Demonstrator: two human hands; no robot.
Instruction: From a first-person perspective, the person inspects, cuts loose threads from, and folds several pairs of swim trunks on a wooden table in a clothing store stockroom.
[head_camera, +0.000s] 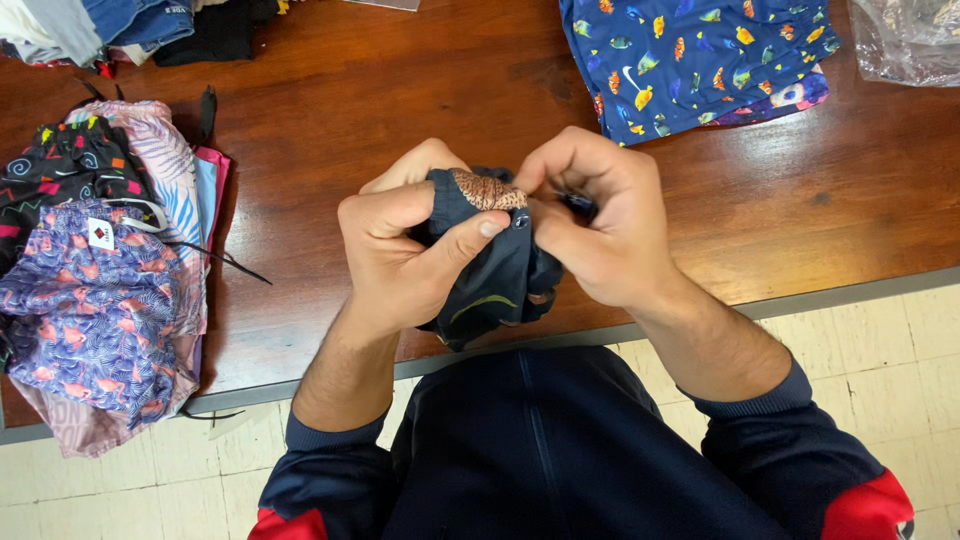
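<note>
— Dark navy garment (490, 285), bunched small, sits between both hands above the wooden table's (400, 110) near edge; who grips it?

— Both; left hand (400, 250) curls shut around it, thumb pressed on top; right hand (600, 225) pinches its upper edge with closed fingers; patterned shorts (90, 300) lie stacked far left; blue fish-print shorts (690, 55) lie beyond.

Garment (490, 270) bunched above the table's near edge was dark navy w/ a thin yellow-green curved line & a tan, brown-spotted patch at top. Shorts (690, 55) by the far right corner were royal blue w/ multicolour fish print; table (380, 90) itself reddish-brown wood w/ grey edging. Pile (95, 270) at the left edge: purple-blue w/ pink shapes on top, black w/ bright squiggles, pink & blue feathery print below.
</note>
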